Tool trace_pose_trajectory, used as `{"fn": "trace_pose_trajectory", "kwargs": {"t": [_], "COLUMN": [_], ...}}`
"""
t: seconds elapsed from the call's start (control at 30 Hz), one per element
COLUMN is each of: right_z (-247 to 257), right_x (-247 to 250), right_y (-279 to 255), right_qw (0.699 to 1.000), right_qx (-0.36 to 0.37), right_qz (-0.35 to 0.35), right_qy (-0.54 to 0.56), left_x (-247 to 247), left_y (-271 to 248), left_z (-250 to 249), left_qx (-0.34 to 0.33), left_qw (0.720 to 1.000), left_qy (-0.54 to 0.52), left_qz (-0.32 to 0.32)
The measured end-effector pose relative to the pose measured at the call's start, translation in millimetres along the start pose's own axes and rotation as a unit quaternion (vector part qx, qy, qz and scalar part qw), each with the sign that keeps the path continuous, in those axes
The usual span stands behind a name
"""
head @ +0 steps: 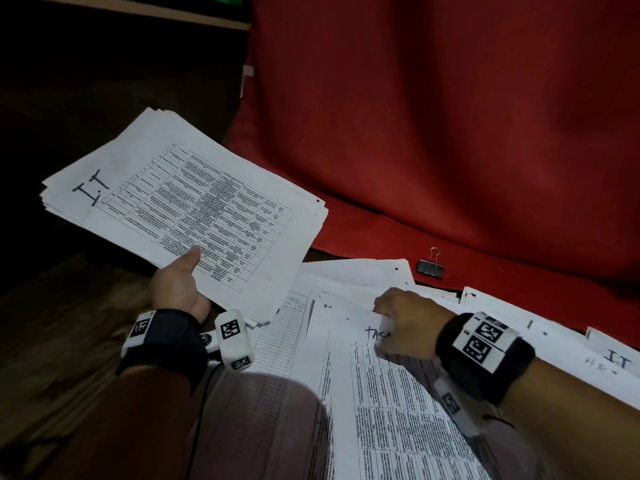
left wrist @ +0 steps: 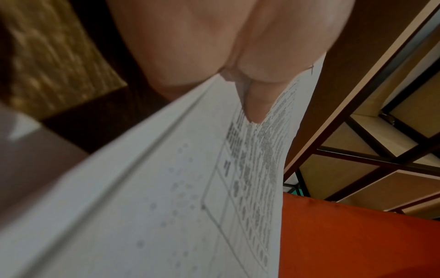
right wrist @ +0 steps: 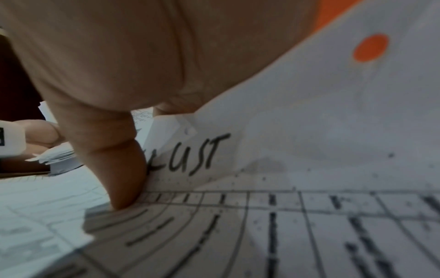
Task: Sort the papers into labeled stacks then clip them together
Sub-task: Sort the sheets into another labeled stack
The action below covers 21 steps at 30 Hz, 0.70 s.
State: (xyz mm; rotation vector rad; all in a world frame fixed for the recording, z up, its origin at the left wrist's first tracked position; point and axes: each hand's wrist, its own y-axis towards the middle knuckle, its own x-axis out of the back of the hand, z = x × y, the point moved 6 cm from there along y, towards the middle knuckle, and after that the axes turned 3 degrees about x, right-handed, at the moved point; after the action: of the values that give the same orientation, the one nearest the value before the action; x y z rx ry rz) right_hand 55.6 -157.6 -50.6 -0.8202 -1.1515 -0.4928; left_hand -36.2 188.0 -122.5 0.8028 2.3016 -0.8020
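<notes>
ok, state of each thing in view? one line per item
I.T stack: lifted off the surface, tilted, unclipped.
Left hand: grips the I.T stack at its near edge, thumb on top.
Right hand: fingers curled, pinching the edge of the top loose sheet.
Loose sheets: spread and overlapping, unsorted, top one's edge lifted.
Binder clip: lying on the red cloth, clipped to nothing.

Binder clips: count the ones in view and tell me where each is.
1. A single black metal binder clip with wire handles lies on the red cloth, just beyond the far edge of the spread white printed papers. More could be hidden under the sheets.
</notes>
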Motion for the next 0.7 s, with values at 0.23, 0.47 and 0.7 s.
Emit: {"fn": "trace_pose_trajectory", "kwargs": {"t": [0.23,0.47,0.7], "right_z": [1,-7,-31], "right_x": [14,35,46], "right_y": [-7,-20,-22], "right_qw": [0.999,0.993,0.992], "right_qx": [0.013,0.027,-0.008], "right_qz": [-0.036,-0.101,-0.097], "right_qy": [-0.026,0.046,0.076], "left_x": [1,-1,-13], "left_y": [-1,-2,-11], "left_z": [-1,-2,-2], "left_qx": [-0.025,-0.039,-0.054], "left_qw": [0.999,0.999,0.997], "left_qy": [0.017,0.026,0.047], "left_qz": [-0.020,-0.017,0.001]}}
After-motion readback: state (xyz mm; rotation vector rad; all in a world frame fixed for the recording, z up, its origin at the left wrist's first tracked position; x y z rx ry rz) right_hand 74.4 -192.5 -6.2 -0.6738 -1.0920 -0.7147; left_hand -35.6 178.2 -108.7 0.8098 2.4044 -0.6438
